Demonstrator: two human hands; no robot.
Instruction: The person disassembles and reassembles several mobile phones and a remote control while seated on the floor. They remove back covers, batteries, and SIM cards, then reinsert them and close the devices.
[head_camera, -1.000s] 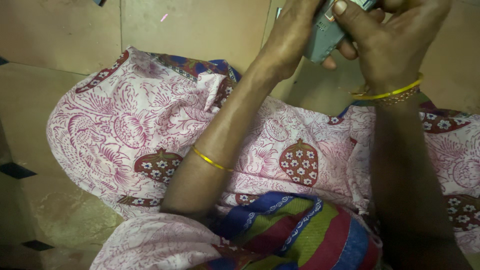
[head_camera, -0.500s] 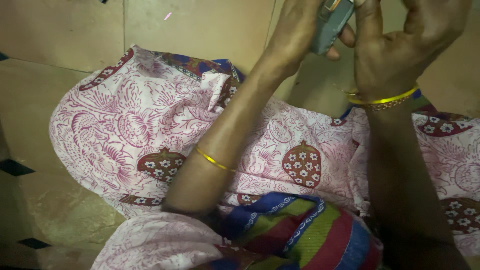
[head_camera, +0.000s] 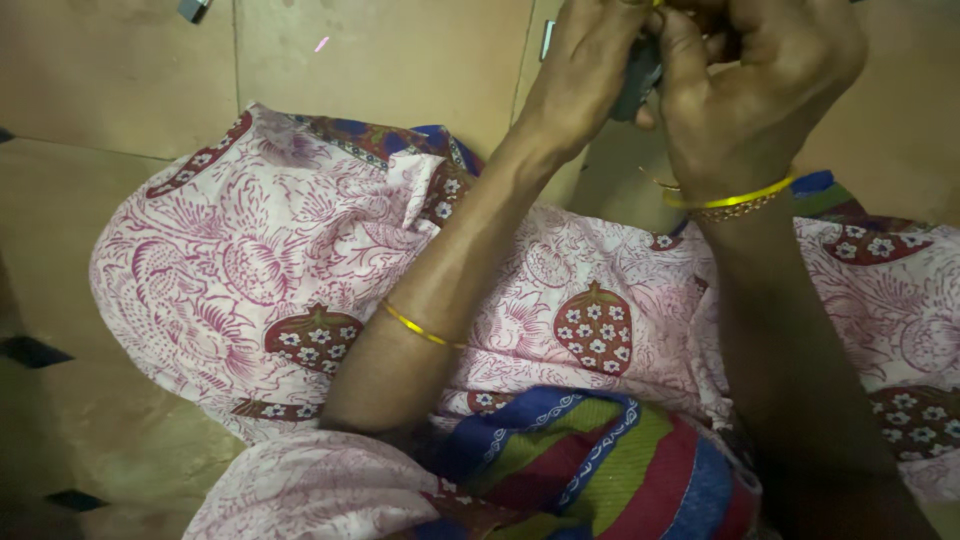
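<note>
So compared with a second ago, the whole view has slid down a bit: the hands sit higher now, jammed right against the top edge, and more of the lap shows. The pink printed cloth (head_camera: 300, 260) over the knees takes up most of the scene, same as before, with the striped blue, red and green fabric (head_camera: 600, 470) bunched at the bottom. The tan tiled floor (head_camera: 120, 80) is behind it all.

The bigger change is with the hands. Earlier you could see a good chunk of the small grey-blue object, held out between them with fingers fairly loose. Now both hands have closed in around it. The left hand (head_camera: 590, 70) is curled over it from the left, and the right hand (head_camera: 760, 90) is bunched into a near fist with the thumb pressed across toward the left fingers. Both are gripping the same thing, pressed together.

The small grey object (head_camera: 640, 85) itself is barely visible now, just a dark grey sliver between the two hands, up above the knees. Can't tell its shape from this bit.

Thin yellow bangle (head_camera: 415, 325) on the left forearm, yellow bangles (head_camera: 730, 200) at the right wrist.
</note>
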